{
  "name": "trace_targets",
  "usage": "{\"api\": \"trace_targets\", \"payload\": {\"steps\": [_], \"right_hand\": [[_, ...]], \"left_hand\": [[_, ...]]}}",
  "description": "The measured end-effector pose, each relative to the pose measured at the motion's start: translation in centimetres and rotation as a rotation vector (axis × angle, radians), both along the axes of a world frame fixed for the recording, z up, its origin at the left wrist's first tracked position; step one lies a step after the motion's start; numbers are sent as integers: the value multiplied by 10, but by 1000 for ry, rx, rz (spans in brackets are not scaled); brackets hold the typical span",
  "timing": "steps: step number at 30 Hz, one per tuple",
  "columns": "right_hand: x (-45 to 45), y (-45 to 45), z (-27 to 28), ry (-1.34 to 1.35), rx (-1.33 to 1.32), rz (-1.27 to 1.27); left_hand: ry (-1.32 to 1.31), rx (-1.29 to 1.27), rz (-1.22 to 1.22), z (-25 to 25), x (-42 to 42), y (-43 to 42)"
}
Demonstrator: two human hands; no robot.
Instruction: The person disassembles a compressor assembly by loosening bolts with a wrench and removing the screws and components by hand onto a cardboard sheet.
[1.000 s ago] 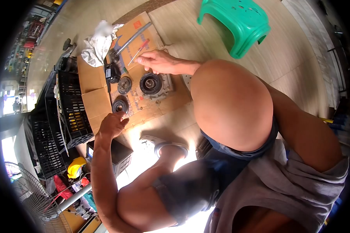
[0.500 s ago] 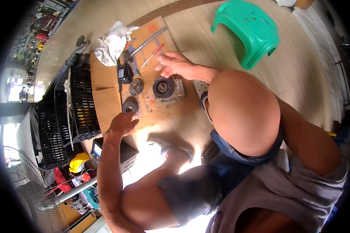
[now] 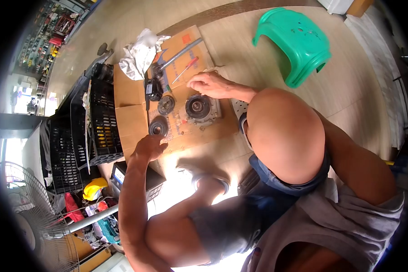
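My left hand (image 3: 149, 147) is at the near edge of the cardboard, beside a dark ring-shaped metal part (image 3: 158, 126). Its thumb stands apart from the fingers; whether the fingertips touch the ring is hard to see. My right hand (image 3: 209, 84) hovers just beyond a metal housing with a black round pulley-like part (image 3: 198, 106), fingers loosely bent and nothing visible in them. Between the hands lies a flat round metal disc (image 3: 166, 105). A screwdriver with a red handle (image 3: 192, 62) rests past my right fingertips.
The cardboard sheet (image 3: 131, 119) also bears a white rag (image 3: 138, 54), a metal bar (image 3: 181, 53) and a black device (image 3: 153, 89). Black crates (image 3: 105, 120) stand left, with a fan (image 3: 36, 222) nearer. A green plastic stool (image 3: 297, 43) is at the far right.
The whole view has shifted slightly right and down. My right hand has turned palm-down, its fingers drawn closer together, a little nearer the housing. The left hand stays by the ring.
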State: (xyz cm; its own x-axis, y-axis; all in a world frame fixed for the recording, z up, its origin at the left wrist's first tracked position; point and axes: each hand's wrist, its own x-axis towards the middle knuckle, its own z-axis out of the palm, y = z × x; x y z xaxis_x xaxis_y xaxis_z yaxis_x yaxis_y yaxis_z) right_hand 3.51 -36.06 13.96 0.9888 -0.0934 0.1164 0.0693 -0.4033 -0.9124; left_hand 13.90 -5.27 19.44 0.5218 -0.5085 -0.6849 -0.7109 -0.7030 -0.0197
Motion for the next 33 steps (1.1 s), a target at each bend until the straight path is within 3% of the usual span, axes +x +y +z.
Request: {"api": "trace_targets", "payload": {"steps": [1,5,9,19,22,28,31,33], "right_hand": [[-2,-2,7,102,122,36],[6,-1,-16,56,657,-19],[-1,-7,-3,233,739,-39],[1,2,10,53,-113,-48],[-4,2,15,65,-183,-48],[2,4,-7,54,673,-101],[2,-2,-1,212,767,-195],[2,-5,1,217,688,-153]], "left_hand": [[2,-12,0,0,0,-3],[-5,-47,-39,-1,3,0],[3,-24,-38,7,0,0],[-23,-53,8,4,3,9],[-10,-42,32,9,0,7],[-42,-113,12,5,3,14],[-40,-109,10,7,4,13],[-30,-111,18,6,4,14]]}}
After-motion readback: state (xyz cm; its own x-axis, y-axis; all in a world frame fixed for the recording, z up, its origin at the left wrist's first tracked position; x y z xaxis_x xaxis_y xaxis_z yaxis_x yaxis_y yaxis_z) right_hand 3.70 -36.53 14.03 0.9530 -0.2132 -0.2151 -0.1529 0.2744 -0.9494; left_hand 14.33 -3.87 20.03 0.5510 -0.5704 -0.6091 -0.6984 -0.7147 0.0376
